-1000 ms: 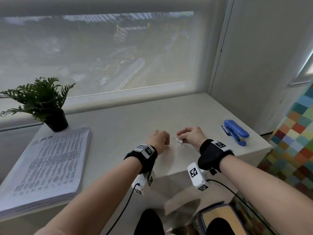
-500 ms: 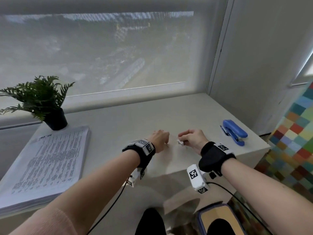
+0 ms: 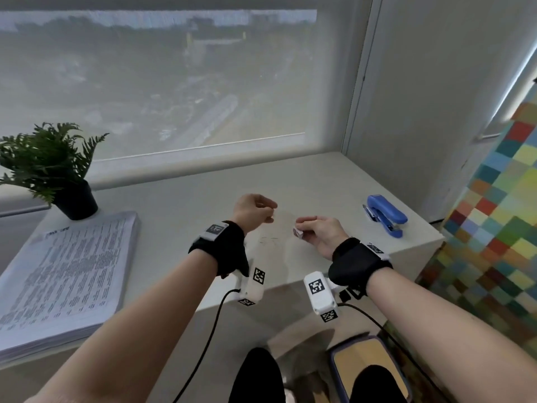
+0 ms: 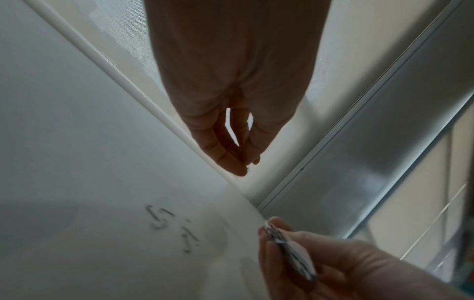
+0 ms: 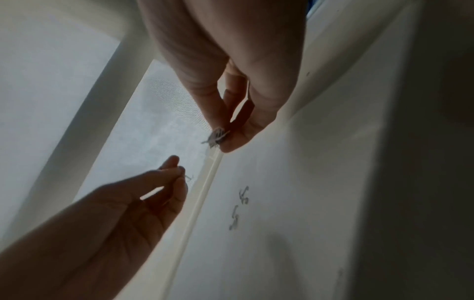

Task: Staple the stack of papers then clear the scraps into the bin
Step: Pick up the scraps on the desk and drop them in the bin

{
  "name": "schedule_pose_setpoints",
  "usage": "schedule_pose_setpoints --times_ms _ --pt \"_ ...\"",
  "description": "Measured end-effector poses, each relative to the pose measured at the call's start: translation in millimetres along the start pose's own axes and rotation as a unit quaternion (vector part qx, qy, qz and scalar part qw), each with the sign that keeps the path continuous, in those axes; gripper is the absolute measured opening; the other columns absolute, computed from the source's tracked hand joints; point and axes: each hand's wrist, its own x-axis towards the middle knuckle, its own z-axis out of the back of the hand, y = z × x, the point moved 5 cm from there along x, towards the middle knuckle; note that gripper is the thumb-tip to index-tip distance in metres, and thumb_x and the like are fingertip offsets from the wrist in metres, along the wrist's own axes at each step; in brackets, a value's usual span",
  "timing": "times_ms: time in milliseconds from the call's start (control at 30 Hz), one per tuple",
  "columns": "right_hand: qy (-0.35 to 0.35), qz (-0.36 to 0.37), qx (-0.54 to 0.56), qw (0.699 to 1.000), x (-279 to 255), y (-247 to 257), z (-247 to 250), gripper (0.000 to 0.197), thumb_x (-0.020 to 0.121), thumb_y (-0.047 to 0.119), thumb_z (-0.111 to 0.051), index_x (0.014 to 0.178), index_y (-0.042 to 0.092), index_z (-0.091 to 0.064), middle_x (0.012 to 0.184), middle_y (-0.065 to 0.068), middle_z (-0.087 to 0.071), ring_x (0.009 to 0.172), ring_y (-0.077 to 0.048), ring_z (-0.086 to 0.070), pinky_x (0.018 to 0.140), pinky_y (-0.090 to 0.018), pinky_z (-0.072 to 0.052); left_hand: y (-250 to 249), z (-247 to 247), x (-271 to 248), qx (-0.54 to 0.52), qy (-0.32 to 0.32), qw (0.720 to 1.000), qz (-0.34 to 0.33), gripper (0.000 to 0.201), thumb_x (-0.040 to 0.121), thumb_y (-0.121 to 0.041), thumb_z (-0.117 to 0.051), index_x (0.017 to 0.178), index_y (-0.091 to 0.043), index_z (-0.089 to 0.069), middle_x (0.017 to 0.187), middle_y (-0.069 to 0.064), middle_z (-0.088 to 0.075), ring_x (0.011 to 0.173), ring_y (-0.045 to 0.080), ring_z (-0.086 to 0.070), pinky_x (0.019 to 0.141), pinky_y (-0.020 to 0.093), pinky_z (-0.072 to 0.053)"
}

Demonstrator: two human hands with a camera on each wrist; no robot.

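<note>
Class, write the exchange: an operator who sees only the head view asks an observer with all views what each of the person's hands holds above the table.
Operator: Is the left hand holding anything? I only see curled fingers.
Observer: Yes. The right wrist view shows it pinching one bent staple at its fingertips.
Operator: And the white bit in the right hand?
Observer: The left wrist view shows a flat wad of layered paper scraps, pinched between thumb and fingers.
</note>
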Motion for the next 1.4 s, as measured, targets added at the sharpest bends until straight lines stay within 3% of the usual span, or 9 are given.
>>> schedule_pose_setpoints --times_ms 100,200,433,700,833,1033,1133,1300,1400 --pt "0.005 0.016 0.051 0.999 -6.4 10.3 10.0 0.023 0.081 -0.021 -0.051 0.07 -0.002 -0.056 0.066 -0.014 -0.053 0.043 -0.017 -0.058 0.053 -0.022 -0.054 -11.5 -10.4 -7.4 -0.082 0.005 0.997 -0.004 0.016 0.086 0.011 -0.052 0.091 0.001 -0.064 0.072 0.004 -0.057 0.038 -0.004 -0.059 0.053 0.007 -0.054" --pt "0.014 0.026 0.089 0.996 -14.7 21.5 21.0 0.025 0.084 -0.021 -0.047 0.071 -0.001 -0.055 0.068 -0.014 -0.05 0.049 -0.02 -0.056 0.048 -0.017 -0.053 -18.3 -19.2 -14.3 -0.148 0.008 0.989 0.001 0.021 0.088 0.009 -0.053 0.075 -0.005 -0.061 0.072 0.006 -0.056 0.043 0.0 -0.061 0.057 0.008 -0.055" --pt "0.016 0.043 0.146 0.988 -46.4 44.8 71.1 0.023 0.086 -0.018 -0.047 0.075 0.001 -0.055 0.05 -0.006 -0.059 0.056 -0.02 -0.054 0.049 -0.017 -0.053 -44.1 -54.7 -43.0 -0.267 0.048 0.962 -0.011 0.02 0.089 0.007 -0.053 0.079 -0.008 -0.062 0.075 0.006 -0.056 0.065 0.013 -0.058 0.065 0.01 -0.057" --pt "-0.034 0.015 0.062 0.997 -95.2 22.6 175.4 0.015 0.085 -0.012 -0.053 0.082 0.001 -0.06 0.072 -0.012 -0.062 0.061 -0.016 -0.063 0.066 -0.02 -0.055 -47.3 -159.7 -91.9 -0.212 0.194 0.957 -0.025 0.021 0.089 0.004 -0.055 0.08 -0.013 -0.063 0.074 0.001 -0.059 0.06 0.005 -0.06 0.065 0.012 -0.056" --pt "-0.067 -0.039 0.021 0.997 -96.4 -24.7 228.2 0.014 0.083 -0.011 -0.057 0.082 0.001 -0.062 0.072 -0.011 -0.065 0.054 -0.012 -0.066 0.054 -0.015 -0.055 -5.7 -223.6 -116.7 -0.146 0.295 0.944 -0.008 0.021 0.089 0.004 -0.057 0.08 -0.015 -0.063 0.072 0.003 -0.061 0.053 0.001 -0.06 0.062 0.011 -0.054" --pt "-0.089 -0.122 -0.056 0.987 -68.2 -117.1 282.2 0.009 0.08 -0.011 -0.062 0.085 -0.003 -0.061 0.076 -0.011 -0.062 0.053 -0.01 -0.064 0.049 -0.014 -0.05 102.7 -298.8 -107.0 -0.073 0.339 0.933 0.09 0.029 0.089 0.008 -0.055 0.071 -0.014 -0.06 0.069 0.006 -0.056 0.042 -0.003 -0.058 0.053 0.009 -0.053" --pt "-0.067 -0.161 -0.085 0.981 -50.4 -166.6 294.0 0.009 0.082 -0.011 -0.06 0.085 -0.003 -0.06 0.072 -0.016 -0.057 0.056 -0.02 -0.058 0.05 -0.018 -0.05 164.5 -325.6 -96.3 -0.041 0.339 0.93 0.14 0.017 0.088 0.009 -0.055 0.087 -0.006 -0.064 0.076 0.007 -0.058 0.048 -0.002 -0.06 0.051 0.011 -0.054" --pt "-0.049 -0.222 -0.156 0.961 -13.1 -247.4 312.6 0.004 0.082 -0.006 -0.065 0.08 -0.003 -0.064 0.074 -0.016 -0.062 0.065 -0.023 -0.059 0.065 -0.026 -0.054 260.6 -351.5 -80.9 0.064 0.332 0.919 0.203 0.027 0.088 0.002 -0.058 0.069 -0.018 -0.06 0.075 -0.001 -0.059 0.062 0.006 -0.059 0.069 0.03 -0.058" --pt "-0.053 -0.232 -0.223 0.945 5.7 -281.8 320.3 0.012 0.084 -0.007 -0.059 0.076 0.0 -0.064 0.067 -0.011 -0.062 0.065 -0.023 -0.058 0.067 -0.029 -0.053 294.8 -362.9 -71.6 0.139 0.35 0.902 0.212 0.009 0.082 -0.007 -0.063 0.083 -0.015 -0.064 0.084 0.005 -0.065 0.076 0.018 -0.064 0.082 0.035 -0.054"
